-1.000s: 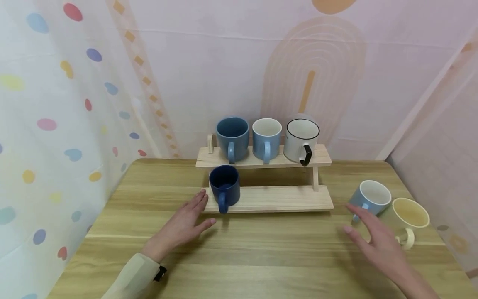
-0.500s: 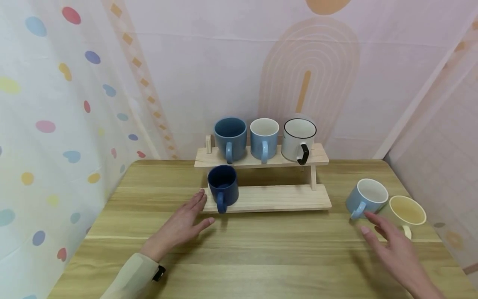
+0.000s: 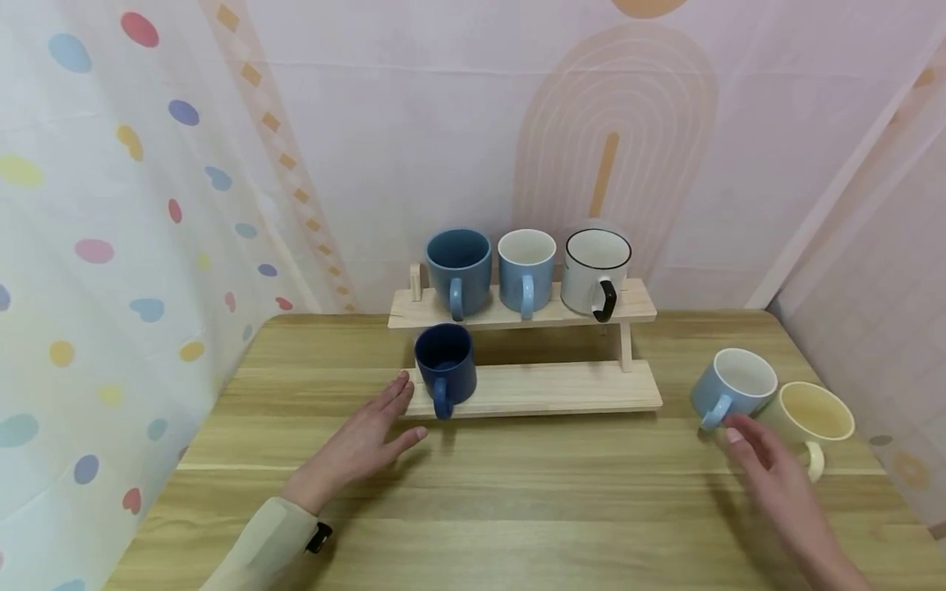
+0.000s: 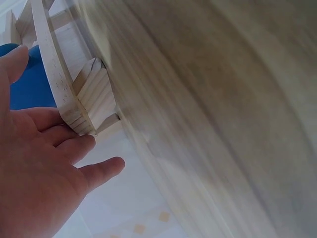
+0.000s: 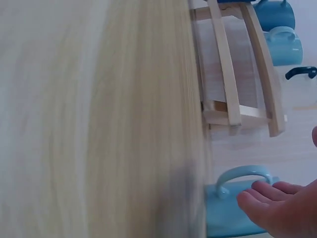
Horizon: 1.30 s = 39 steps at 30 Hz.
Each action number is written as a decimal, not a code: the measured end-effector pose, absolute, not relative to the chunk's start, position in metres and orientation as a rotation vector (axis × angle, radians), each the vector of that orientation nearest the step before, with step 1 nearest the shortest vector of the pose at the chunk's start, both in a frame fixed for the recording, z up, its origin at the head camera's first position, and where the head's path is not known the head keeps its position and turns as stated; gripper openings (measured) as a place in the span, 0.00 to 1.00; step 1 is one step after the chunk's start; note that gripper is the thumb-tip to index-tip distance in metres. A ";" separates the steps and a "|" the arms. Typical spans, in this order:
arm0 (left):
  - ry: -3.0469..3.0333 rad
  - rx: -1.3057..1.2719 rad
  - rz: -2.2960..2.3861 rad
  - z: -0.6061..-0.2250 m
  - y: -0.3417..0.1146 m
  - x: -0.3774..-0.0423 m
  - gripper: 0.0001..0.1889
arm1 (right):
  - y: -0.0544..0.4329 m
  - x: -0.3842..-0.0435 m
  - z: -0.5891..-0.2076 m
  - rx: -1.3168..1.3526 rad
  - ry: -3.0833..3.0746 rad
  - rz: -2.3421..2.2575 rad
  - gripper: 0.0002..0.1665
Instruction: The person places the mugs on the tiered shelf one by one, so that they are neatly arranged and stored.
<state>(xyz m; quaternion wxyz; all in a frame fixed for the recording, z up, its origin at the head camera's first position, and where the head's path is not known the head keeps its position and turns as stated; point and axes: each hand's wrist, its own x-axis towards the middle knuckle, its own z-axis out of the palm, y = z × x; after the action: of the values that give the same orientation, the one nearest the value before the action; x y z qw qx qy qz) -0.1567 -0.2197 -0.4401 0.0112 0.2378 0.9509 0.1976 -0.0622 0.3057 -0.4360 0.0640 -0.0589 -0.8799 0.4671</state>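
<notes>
My left hand (image 3: 362, 451) rests at the left end of the wooden rack's lower shelf (image 3: 562, 387), its fingertips against the shelf's end in the left wrist view. Beside it on that shelf stands a navy mug (image 3: 456, 373), handle facing front. On the right, my right hand (image 3: 776, 476) is close by the handle of a light blue mug (image 3: 713, 390) with a white inside. In the right wrist view the fingers (image 5: 262, 198) overlap that mug near its handle, the thumb apart from them. A cream mug (image 3: 794, 427) stands behind this hand, partly hidden.
The rack's upper shelf (image 3: 636, 308) carries a blue mug (image 3: 469, 287), a second light blue mug (image 3: 513, 283) and a white mug with black rim and handle (image 3: 580, 287). All stand on a wood-grain table (image 3: 517, 509), with patterned curtains (image 3: 369, 148) behind and at the sides.
My right hand has moved rightward from in front of the light blue mug, then drawn its fingers closer together by the handle. The left hand stays at the rack.
</notes>
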 end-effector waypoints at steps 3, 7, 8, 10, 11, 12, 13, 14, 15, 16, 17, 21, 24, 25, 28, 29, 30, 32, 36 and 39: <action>2.962 0.729 0.630 -0.440 -0.219 -0.156 0.42 | 0.307 -0.066 -0.436 -0.247 -2.664 1.481 0.38; 2.952 0.719 0.641 -0.440 -0.219 -0.155 0.42 | 0.307 -0.074 -0.438 -0.300 -2.513 1.818 0.42; 2.951 0.717 0.641 -0.440 -0.219 -0.155 0.42 | 0.307 -0.076 -0.440 -0.295 -2.438 1.922 0.43; 2.951 0.717 0.643 -0.440 -0.219 -0.155 0.42 | 0.307 -0.080 -0.444 -0.260 -2.270 2.105 0.41; 2.952 0.719 0.646 -0.440 -0.219 -0.155 0.42 | 0.306 -0.082 -0.446 -0.225 -2.194 2.172 0.37; 2.952 0.721 0.649 -0.440 -0.219 -0.155 0.42 | 0.306 -0.083 -0.448 -0.186 -2.128 2.224 0.31; 2.953 0.724 0.650 -0.440 -0.219 -0.155 0.42 | 0.306 -0.084 -0.450 -0.151 -2.075 2.264 0.25; 2.952 0.724 0.653 -0.440 -0.219 -0.155 0.42 | 0.306 -0.085 -0.451 -0.121 -2.025 2.303 0.19; 2.951 0.724 0.658 -0.439 -0.219 -0.155 0.42 | 0.306 -0.086 -0.452 -0.100 -1.985 2.335 0.15; 2.950 0.722 0.662 -0.439 -0.219 -0.155 0.42 | 0.305 -0.086 -0.453 -0.085 -1.948 2.367 0.13; 2.950 0.722 0.664 -0.439 -0.219 -0.154 0.42 | 0.305 -0.087 -0.453 -0.090 -1.929 2.387 0.12; 2.952 0.708 0.654 -0.438 -0.219 -0.154 0.41 | 0.304 -0.091 -0.454 -0.157 -1.891 2.430 0.13; 2.957 0.702 0.641 -0.436 -0.218 -0.154 0.41 | 0.302 -0.094 -0.454 -0.173 -1.860 2.450 0.14; 2.957 0.703 0.637 -0.436 -0.218 -0.154 0.41 | 0.302 -0.095 -0.455 -0.174 -1.849 2.455 0.15; 2.957 0.701 0.633 -0.435 -0.218 -0.155 0.41 | 0.301 -0.098 -0.454 -0.161 -1.819 2.476 0.17; 2.956 0.702 0.632 -0.434 -0.218 -0.154 0.41 | 0.301 -0.098 -0.454 -0.160 -1.812 2.484 0.17; 2.954 0.700 0.634 -0.434 -0.218 -0.154 0.41 | 0.301 -0.099 -0.454 -0.166 -1.811 2.490 0.18; 2.953 0.701 0.635 -0.433 -0.218 -0.154 0.40 | 0.300 -0.101 -0.453 -0.178 -1.824 2.498 0.18; 2.943 0.698 0.644 -0.434 -0.218 -0.154 0.40 | 0.300 -0.103 -0.451 -0.226 -1.874 2.497 0.19; 2.936 0.692 0.645 -0.434 -0.217 -0.154 0.40 | 0.301 -0.104 -0.451 -0.254 -1.901 2.488 0.20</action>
<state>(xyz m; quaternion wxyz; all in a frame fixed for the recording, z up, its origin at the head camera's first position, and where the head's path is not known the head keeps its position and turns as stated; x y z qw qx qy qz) -0.1542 -0.2172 -0.4342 0.0287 0.2242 0.9515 0.2089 -0.1040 0.3011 -0.4513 -0.0002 -0.0808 -0.6052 0.7920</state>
